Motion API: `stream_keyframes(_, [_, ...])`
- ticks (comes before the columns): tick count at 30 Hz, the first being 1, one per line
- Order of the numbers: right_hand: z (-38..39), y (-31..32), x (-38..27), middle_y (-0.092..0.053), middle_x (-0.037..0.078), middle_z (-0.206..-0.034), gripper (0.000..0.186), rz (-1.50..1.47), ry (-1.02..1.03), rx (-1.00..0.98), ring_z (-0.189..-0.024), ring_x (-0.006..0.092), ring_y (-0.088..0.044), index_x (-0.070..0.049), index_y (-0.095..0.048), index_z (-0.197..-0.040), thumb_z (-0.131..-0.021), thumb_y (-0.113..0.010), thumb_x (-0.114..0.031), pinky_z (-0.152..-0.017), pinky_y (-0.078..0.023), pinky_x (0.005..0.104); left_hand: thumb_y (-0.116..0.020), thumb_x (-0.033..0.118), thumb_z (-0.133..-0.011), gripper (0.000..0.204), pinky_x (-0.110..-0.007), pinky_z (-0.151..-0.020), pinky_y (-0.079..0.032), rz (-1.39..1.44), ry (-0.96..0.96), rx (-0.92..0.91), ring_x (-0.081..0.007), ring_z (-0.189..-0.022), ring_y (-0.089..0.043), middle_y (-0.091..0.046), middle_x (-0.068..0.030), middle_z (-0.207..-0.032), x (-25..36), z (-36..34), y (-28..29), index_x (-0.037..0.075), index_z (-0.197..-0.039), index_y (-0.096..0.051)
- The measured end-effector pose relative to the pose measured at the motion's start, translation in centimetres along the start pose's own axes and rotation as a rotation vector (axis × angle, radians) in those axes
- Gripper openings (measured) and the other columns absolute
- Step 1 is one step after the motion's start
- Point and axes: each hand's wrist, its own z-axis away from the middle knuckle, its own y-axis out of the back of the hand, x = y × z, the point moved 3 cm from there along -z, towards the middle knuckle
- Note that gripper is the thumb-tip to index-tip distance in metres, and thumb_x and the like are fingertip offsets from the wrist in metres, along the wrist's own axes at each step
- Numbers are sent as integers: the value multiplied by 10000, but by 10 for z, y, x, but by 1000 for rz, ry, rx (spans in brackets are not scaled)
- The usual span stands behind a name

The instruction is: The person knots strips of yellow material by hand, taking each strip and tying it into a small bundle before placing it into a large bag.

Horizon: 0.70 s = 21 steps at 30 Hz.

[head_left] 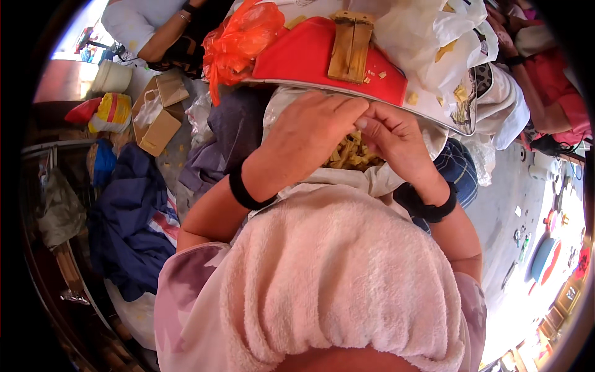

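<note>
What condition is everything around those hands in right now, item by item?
Left hand: fingers bent, meeting the right's; grip hidden.
Right hand: thumb and fingers bent; grip unclear.
Yellow-brown pieces: loose, heaped below the hands.
Wooden block: lying on a red surface.
Orange-red plastic bag: crumpled.
Cardboard box: open.
Navy cloth: crumpled.
Pink towel: draped, wrinkled.

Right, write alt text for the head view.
A person's left hand and right hand are close together above yellowish-brown pieces surrounded by pale cloth. Beyond, a wooden block rests on a partly red tabletop, between orange-red and whitish plastic bags.
</note>
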Motion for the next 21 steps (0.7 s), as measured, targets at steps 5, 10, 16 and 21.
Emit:
stream_keyframes(5, [-2, 1, 17, -494, -32, -600, 149, 111, -256, 46, -477, 35, -421, -72, -545, -842, -915, -546, -202, -424, -348, 180, -592, 51, -754, 247, -384, -730, -431, -22, -61, -58, -289, -827, -534, -508, -97, -877, -19, 7, -27, 10, -992, -538])
stream_keyframes(10, [-3, -2, 14, -483, -29, -620, 137, 164, -177, 72, -519, 35, -412, -35, -538, -842, -904, -548, -158, -461, -352, 195, -592, 80, -729, 195, -350, -710, -430, -189, -229, 52, -256, -813, -533, -499, -64, -882, -37, -1, -34, 46, -915, -548])
stream_keyframes(16, [-4, -18, 0, -453, -10, -622, 101, 139, 57, 96, -575, 58, -363, -11, -524, -813, -871, -562, -84, -508, -341, 234, -596, 143, -703, 188, -339, -693, -425, -255, -380, 243, -241, -731, -543, -552, -62, -836, -59, -9, -24, 81, -871, -538])
stream_keyframes(21, [-9, -19, -10, -460, -9, -627, 102, 97, 117, 141, -582, 49, -379, -2, -528, -814, -872, -557, -80, -509, -339, 227, -600, 117, -715, 159, -338, -664, -413, -219, -317, 265, -237, -684, -539, -543, -21, -730, -75, -14, -26, 112, -847, -511])
